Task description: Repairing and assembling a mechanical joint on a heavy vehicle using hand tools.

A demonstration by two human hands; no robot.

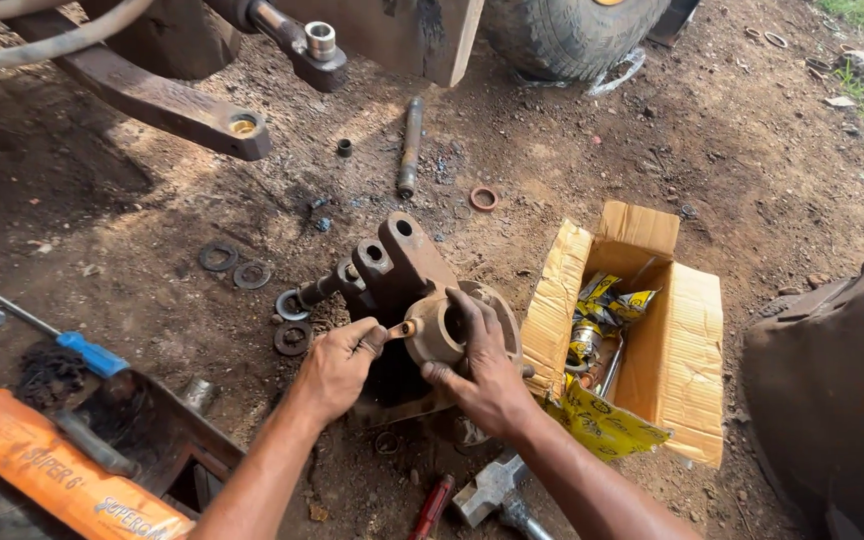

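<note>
A rusty steering knuckle with a round hub (pixel 414 288) lies on the dirt in the middle of the view. My right hand (pixel 479 366) wraps over the hub's round end and steadies it. My left hand (pixel 337 366) pinches a small brown metal piece (pixel 402 328) against the hub's left side. Several flat washers and rings (pixel 292 338) lie on the ground just left of the knuckle.
An open cardboard box (pixel 672 340) with yellow parts packets sits to the right. A hammer (pixel 492 490) lies near my right forearm. A blue-handled screwdriver (pixel 77 348) and an orange tool tray (pixel 52 470) are at left. Vehicle axle arms (pixel 167 105), a tyre (pixel 572 35) and a long pin (pixel 410 145) are ahead.
</note>
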